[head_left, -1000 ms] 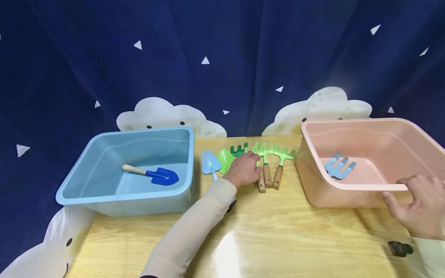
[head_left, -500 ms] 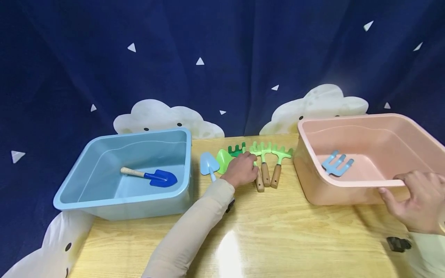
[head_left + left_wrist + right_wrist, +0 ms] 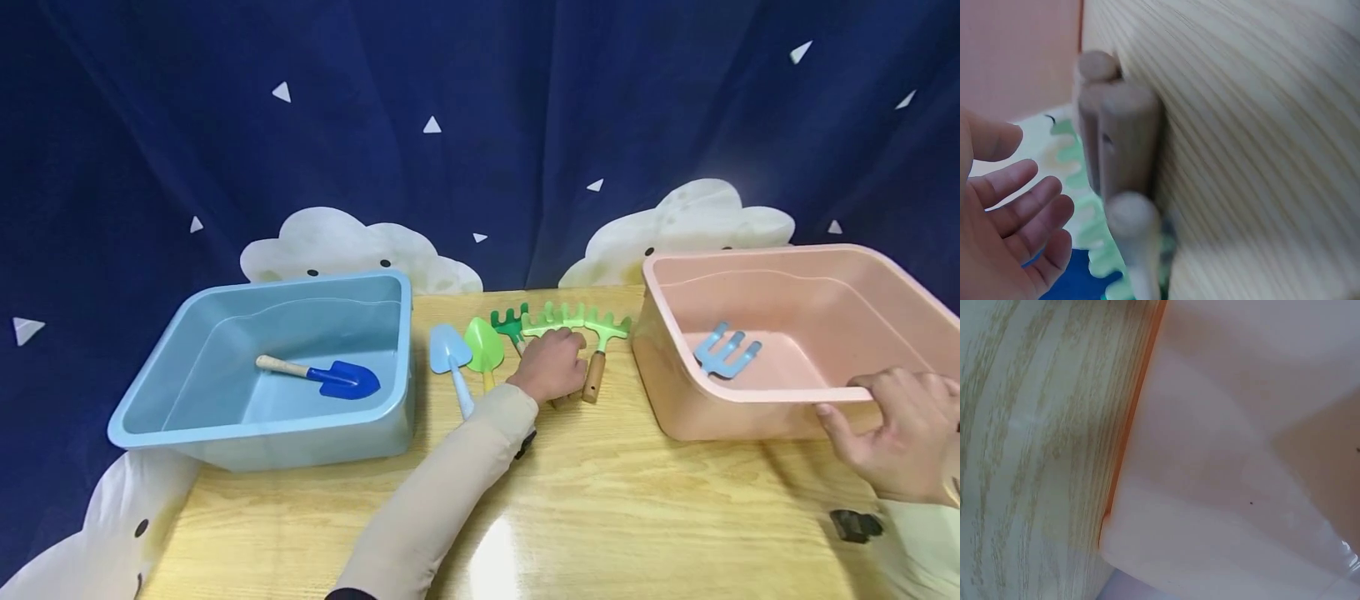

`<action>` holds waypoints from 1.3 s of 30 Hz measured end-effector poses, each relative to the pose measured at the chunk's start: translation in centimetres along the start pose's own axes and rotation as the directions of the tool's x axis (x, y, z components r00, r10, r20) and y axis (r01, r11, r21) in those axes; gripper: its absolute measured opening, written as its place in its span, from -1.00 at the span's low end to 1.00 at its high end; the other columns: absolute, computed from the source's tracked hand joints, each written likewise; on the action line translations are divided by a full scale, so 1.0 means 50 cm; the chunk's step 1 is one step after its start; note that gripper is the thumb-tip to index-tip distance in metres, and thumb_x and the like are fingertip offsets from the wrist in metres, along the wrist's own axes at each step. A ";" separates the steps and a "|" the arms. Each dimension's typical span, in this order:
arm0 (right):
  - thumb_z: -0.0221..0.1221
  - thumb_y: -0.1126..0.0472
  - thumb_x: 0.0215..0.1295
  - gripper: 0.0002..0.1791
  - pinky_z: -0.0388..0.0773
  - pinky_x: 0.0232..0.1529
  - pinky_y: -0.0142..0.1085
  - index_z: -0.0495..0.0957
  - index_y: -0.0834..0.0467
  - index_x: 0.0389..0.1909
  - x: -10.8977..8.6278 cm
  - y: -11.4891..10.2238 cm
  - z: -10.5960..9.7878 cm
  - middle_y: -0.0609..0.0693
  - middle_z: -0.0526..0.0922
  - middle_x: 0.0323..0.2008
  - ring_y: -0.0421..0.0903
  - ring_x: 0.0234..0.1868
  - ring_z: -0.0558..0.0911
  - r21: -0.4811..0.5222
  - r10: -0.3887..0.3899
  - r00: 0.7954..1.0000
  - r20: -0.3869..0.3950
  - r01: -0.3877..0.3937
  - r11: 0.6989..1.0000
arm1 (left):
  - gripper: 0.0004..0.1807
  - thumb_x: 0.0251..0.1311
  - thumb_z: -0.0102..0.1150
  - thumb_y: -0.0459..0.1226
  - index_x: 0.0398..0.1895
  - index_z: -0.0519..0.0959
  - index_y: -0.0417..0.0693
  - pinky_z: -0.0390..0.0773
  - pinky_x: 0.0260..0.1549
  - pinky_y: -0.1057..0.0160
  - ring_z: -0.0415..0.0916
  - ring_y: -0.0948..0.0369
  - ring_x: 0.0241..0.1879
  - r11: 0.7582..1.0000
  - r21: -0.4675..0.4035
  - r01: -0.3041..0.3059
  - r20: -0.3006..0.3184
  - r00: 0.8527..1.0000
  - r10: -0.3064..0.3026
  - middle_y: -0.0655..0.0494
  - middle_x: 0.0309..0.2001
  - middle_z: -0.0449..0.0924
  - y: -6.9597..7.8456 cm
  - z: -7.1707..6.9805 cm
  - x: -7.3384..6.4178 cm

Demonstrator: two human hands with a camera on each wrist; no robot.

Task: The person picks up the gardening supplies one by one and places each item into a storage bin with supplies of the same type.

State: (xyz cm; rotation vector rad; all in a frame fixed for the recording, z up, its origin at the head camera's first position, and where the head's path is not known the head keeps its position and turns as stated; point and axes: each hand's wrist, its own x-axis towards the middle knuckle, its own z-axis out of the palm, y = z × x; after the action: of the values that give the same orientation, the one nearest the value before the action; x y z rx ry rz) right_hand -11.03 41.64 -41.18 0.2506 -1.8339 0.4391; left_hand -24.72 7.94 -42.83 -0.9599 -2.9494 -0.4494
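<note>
My left hand (image 3: 553, 365) hovers over light-green hand rakes (image 3: 555, 317) with wooden handles. In the left wrist view its fingers are loosely bent and apart from the wooden handles (image 3: 1129, 137), with nothing between them. One light-green rake (image 3: 606, 328) lies just right of the hand, its handle uncovered. To the left lie a dark green rake (image 3: 510, 323), a green trowel (image 3: 486, 343) and a light-blue trowel (image 3: 451, 348). My right hand (image 3: 900, 433) grips the front rim of the pink basin (image 3: 738, 418), fingers over the edge and thumb outside.
A blue basin (image 3: 255, 452) at the left holds a dark-blue trowel (image 3: 348, 380) with a pale wooden handle. Inside the pink basin is a light-blue fork (image 3: 726, 353). A navy curtain (image 3: 510, 125) hangs behind the wooden table (image 3: 637, 517).
My left hand has shifted right across the rake handles, uncovering the green trowel's yellow handle and part of the dark green rake's handle. My right hand stays on the pink basin's rim.
</note>
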 end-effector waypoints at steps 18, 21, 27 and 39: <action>0.10 -0.46 -0.12 -0.14 0.14 0.10 -0.07 0.44 0.40 -0.68 0.010 -0.022 0.000 0.29 0.34 -0.70 0.30 -0.52 0.20 0.018 0.035 0.999 -0.027 -0.034 0.999 | -0.76 0.20 -0.02 -0.10 -0.12 0.43 0.05 0.49 -0.49 0.29 0.47 0.24 -0.29 0.995 0.030 0.098 0.135 0.986 -0.101 0.19 -0.26 0.46 0.060 0.048 0.046; 0.08 -0.48 -0.12 -0.13 0.08 0.13 -0.05 0.44 0.39 -0.67 0.010 -0.023 0.000 0.28 0.35 -0.69 0.29 -0.50 0.21 0.016 0.035 0.999 -0.004 -0.035 0.999 | -0.66 0.17 0.04 -0.05 -0.04 0.43 0.03 0.50 -0.45 0.27 0.50 0.21 -0.29 0.988 0.081 0.135 0.156 0.977 -0.146 0.17 -0.24 0.49 0.066 0.047 0.048; 0.10 -0.45 -0.12 -0.15 0.09 0.14 -0.07 0.45 0.39 -0.67 0.006 -0.016 0.003 0.28 0.35 -0.69 0.29 -0.50 0.21 0.026 0.033 0.999 0.005 -0.033 0.999 | -0.71 0.14 0.09 -0.11 -0.10 0.42 0.02 0.43 -0.68 0.27 0.47 0.24 -0.52 0.968 0.067 0.240 0.208 0.946 -0.249 0.15 -0.41 0.54 0.072 0.041 0.053; 0.09 -0.48 -0.13 -0.14 0.14 0.09 -0.04 0.43 0.38 -0.69 0.007 -0.016 0.003 0.26 0.35 -0.71 0.28 -0.53 0.20 0.006 0.027 0.999 -0.018 -0.027 1.000 | -0.64 0.03 0.24 -0.10 -0.76 0.36 0.02 0.30 -0.65 0.36 0.28 0.25 -0.70 0.868 -0.381 0.318 0.284 0.934 -0.218 0.16 -0.71 0.39 0.044 0.043 0.053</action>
State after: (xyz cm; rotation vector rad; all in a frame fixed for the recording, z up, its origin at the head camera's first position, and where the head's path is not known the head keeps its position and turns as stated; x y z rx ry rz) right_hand -10.97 40.87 -40.77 0.2249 -1.8207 0.4640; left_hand -25.42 11.72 -44.04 -0.6467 -3.2903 -1.0973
